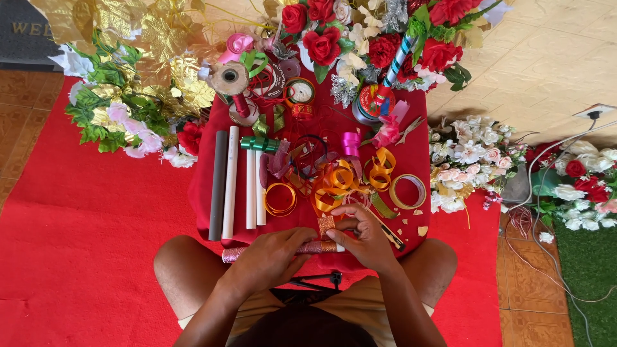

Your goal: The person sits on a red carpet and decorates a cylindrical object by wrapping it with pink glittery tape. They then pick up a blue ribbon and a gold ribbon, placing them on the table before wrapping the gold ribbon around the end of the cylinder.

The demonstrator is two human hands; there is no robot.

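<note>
Holding a glittery pink stick (270,251) crosswise over your lap, you are clenching your left hand (273,257) around its middle while your right hand (366,239) is pinching a patterned ribbon strip (326,226) against its right end. Its long axis is running left to right; your fingers are hiding the wrapped part.

Craft clutter laid out on a red cloth

Orange ribbon curls (334,183), white tubes (244,186), a grey tube (218,185), red roses (321,45), gold leaves (173,45) and white flowers (472,154) are seen on the red cloth (83,225).
</note>
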